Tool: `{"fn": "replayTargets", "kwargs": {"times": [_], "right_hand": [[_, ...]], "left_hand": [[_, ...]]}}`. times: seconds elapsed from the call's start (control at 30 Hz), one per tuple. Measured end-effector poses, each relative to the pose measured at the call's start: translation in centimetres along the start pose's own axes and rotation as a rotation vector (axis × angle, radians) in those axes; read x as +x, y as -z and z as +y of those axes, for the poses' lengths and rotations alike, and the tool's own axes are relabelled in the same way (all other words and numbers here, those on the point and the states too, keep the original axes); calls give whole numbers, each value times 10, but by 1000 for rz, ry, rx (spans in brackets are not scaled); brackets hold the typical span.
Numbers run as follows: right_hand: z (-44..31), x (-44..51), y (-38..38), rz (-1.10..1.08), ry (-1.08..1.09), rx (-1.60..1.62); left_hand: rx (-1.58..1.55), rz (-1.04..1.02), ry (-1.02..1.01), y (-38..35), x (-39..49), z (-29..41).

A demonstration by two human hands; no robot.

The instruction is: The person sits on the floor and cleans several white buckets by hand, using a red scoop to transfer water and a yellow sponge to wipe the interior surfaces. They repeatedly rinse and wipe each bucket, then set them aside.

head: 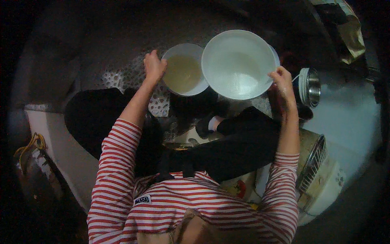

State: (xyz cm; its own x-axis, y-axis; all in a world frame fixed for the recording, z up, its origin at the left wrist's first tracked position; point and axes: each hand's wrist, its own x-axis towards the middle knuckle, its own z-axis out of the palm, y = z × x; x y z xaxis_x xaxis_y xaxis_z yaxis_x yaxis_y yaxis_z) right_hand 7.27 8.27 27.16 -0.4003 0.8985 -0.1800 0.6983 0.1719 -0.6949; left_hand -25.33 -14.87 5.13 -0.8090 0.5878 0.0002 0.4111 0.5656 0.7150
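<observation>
Two round white basins lie side by side before me in the head view. The left basin (182, 73) holds a cloudy, yellowish liquid. My left hand (154, 66) is at its left rim, thumb against the edge; whether it grips the rim is unclear. My right hand (281, 80) pinches the right rim of the larger white basin (239, 64), which is tilted, its left edge overlapping the other basin's rim. A pale, shiny patch shows inside the larger basin. Part of another light rim shows behind its right side.
A metal pot (313, 87) stands right of my right hand. A wire rack (313, 164) lies near my right elbow, beside a pale container. A patterned mat (159, 105) covers part of the floor. Yellow cord (39, 141) is at the far left. My legs are bent below the basins.
</observation>
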Motion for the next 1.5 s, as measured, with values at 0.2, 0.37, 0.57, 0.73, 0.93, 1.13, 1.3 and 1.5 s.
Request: {"fn": "replayTargets", "kwargs": {"times": [0.2,0.37,0.57,0.73,0.93,1.13,1.3,1.5], "right_hand": [[-19,6,11,-1,-80,128],[-10,15,33,125,-118,111],[0,10,50,202,-80,378],[-10,0,56,301,-100,392],[-1,7,61,247,-66,357],[9,17,59,244,-34,159],[10,17,61,285,48,102],[10,18,63,336,104,59]], "left_hand": [[-61,-90,267,7,22,-22],[64,-215,238,-18,9,-43],[4,-448,219,-24,-19,-46],[-320,-439,489,-6,-31,-29],[-447,-495,491,-6,-34,-20],[-222,-498,382,-9,-32,-25],[-383,-484,414,-13,-33,-29],[-573,-503,553,-26,-52,-11]]}}
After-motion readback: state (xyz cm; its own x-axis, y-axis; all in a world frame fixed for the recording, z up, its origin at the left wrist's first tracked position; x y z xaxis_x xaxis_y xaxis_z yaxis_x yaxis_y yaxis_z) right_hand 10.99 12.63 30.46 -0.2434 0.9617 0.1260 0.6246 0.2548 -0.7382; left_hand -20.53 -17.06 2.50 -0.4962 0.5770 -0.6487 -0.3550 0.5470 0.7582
